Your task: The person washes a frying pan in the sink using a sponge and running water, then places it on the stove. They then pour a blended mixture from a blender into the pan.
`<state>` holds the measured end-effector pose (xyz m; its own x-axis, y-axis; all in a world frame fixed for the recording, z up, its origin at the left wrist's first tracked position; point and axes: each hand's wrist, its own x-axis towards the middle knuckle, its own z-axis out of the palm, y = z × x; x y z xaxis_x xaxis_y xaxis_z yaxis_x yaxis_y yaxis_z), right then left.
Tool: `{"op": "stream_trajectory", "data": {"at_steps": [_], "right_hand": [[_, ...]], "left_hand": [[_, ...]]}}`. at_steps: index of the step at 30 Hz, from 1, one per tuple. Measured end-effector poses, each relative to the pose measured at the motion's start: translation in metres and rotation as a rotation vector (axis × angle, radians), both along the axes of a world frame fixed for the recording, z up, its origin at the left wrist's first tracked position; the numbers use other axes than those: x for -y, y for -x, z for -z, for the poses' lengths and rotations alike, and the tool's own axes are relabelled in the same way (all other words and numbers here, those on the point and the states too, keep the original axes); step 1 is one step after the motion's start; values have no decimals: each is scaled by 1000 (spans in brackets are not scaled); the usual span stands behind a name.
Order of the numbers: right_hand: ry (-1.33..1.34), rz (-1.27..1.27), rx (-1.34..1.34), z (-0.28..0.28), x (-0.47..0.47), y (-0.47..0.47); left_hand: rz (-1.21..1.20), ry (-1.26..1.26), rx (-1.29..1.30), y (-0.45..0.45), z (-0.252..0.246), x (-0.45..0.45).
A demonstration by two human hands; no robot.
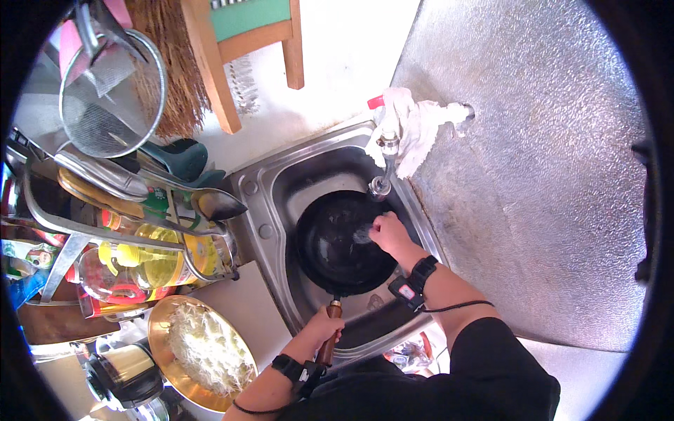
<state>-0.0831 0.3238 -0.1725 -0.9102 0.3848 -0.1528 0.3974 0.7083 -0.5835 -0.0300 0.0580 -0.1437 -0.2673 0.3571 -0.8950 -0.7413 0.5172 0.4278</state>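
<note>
A black wok sits in the stainless steel sink, with a wet sheen on its inside. My left hand grips its brown wooden handle at the near side of the sink. Over the right part of the wok, my right hand has its fingers closed on a pale greyish scrubber, which is partly hidden and blurred. Just beyond that hand, the faucet spout points down over the wok's rim. A white cloth is wrapped around the faucet's pipe.
Left of the sink stands a metal rack with utensils and a ladle; oil bottles are beside it. A gold-coloured bowl holds pale shreds. A mesh strainer hangs upper left. A textured metal panel borders the right.
</note>
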Motion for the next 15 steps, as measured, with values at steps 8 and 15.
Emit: {"op": "stream_trajectory", "data": {"at_steps": [8,15], "right_hand": [[219,32,-492,-28,95,83],[242,-158,-423,-16,184,142]], "left_hand": [[-9,-41,30,-3,-4,8],[21,-104,-57,-7,16,17]]}}
